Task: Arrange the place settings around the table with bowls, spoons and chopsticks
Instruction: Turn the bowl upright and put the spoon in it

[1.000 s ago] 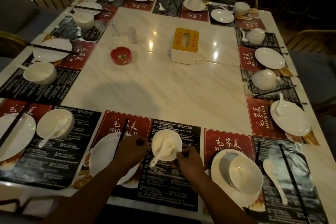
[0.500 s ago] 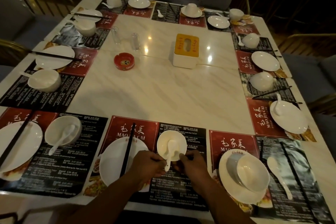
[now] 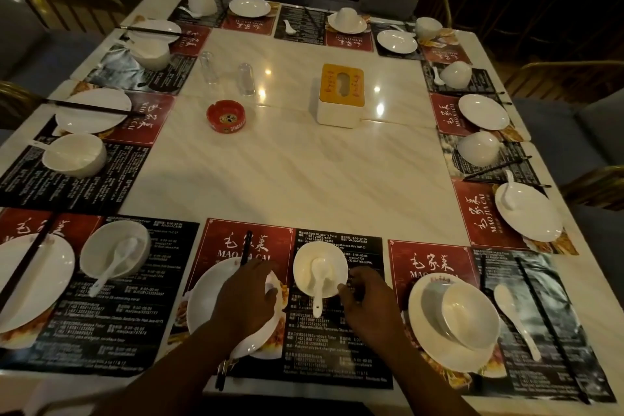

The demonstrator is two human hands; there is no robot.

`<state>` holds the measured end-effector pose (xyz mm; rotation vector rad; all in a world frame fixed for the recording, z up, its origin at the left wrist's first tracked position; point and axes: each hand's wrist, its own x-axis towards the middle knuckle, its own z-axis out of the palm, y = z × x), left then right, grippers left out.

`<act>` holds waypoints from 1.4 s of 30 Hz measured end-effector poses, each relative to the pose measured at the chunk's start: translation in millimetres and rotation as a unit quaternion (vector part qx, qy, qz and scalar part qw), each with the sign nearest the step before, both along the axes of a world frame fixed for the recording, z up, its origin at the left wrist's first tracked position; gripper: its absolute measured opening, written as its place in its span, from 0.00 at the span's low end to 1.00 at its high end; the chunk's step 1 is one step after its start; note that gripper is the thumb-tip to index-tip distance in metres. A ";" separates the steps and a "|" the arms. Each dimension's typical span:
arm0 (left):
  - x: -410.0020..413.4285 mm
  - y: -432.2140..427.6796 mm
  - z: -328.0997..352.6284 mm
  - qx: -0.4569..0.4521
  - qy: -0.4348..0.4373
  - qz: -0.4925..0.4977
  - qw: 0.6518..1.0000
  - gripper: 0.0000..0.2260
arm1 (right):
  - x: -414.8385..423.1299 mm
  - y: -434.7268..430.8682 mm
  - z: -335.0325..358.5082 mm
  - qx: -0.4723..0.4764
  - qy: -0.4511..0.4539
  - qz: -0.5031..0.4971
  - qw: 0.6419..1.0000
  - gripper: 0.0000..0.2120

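Judging by its glazed white sheen, the plate (image 3: 209, 300) just left of the bowl (image 3: 320, 269) is the largest piece of this setting and the heaviest: stiff, slick and breakable, best lifted by its rim with fingers under the edge. It sits on the red-and-black placemat (image 3: 337, 348) at the near edge of the marble surface (image 3: 304, 172), partly covered by the left hand (image 3: 248, 297). That hand lies loosely over the plate's right side with no clenched grip; the black chopsticks (image 3: 245, 248) run beneath it, from above the plate to left of the bowl and out past the wrist, and I cannot tell whether the fingers pinch them. The bowl itself is small, round, deep and white, upright on the black half of the placemat; it looks light but chip-prone and slippery, so a hold on opposite sides of the rim should serve. The right hand (image 3: 366, 304) hovers just right of the bowl, fingers curled and released, holding nothing, fingertips close to the rim. Smallest is the white ceramic spoon (image 3: 318, 284), scoop resting inside the bowl, handle hanging over the near rim toward the person; it would rattle or slide out if the bowl tipped, and is best pinched at the handle.
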<state>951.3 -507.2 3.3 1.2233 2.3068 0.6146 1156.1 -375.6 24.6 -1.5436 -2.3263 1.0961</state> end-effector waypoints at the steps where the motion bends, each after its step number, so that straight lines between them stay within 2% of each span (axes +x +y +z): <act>1: -4.2 -0.5 -1.0 -0.015 0.027 -0.022 0.999 0.21 | -0.9 -5.1 5.5 0.021 -0.005 0.023 1.000 0.10; 3: -9.4 0.2 -2.2 -0.037 0.058 -0.055 0.996 0.23 | -5.2 -17.2 15.8 -0.011 -0.003 0.037 0.999 0.09; 6: -9.8 2.5 -3.0 -0.032 0.084 -0.076 0.993 0.26 | -12.3 -30.2 17.0 -0.142 0.022 -0.023 0.989 0.09; 9: -4.7 7.7 -3.2 0.010 0.060 -0.093 0.994 0.29 | -15.4 -35.6 11.6 -0.256 0.074 -0.093 0.959 0.10; 11: -1.5 13.8 -4.2 0.026 0.049 -0.111 0.992 0.33 | -14.0 -35.3 9.9 -0.282 0.099 -0.111 0.948 0.10; 14: 1.0 24.8 -6.5 0.033 0.018 -0.120 0.992 0.41 | -9.5 -31.9 9.6 -0.260 0.093 -0.108 0.955 0.09; 17: 3.5 34.6 -6.1 0.043 -0.011 -0.131 0.990 0.44 | -4.5 -28.9 6.9 -0.249 0.081 -0.096 0.960 0.10; 21: 5.3 38.1 -6.2 0.063 -0.020 -0.119 0.991 0.41 | -0.6 -25.6 3.1 -0.253 0.067 -0.086 0.961 0.12; 25: 7.6 37.1 -6.8 0.087 -0.023 -0.111 0.990 0.40 | 1.8 -17.0 1.2 -0.189 0.050 -0.083 0.977 0.15; 31: 10.5 35.7 -7.8 0.101 -0.031 -0.100 0.989 0.39 | 0.7 -7.2 -4.9 -0.179 0.042 -0.053 0.981 0.19; 42: 10.5 37.8 -12.8 0.096 -0.037 -0.101 0.990 0.37 | 2.7 -3.4 -7.7 -0.166 0.048 -0.046 0.984 0.18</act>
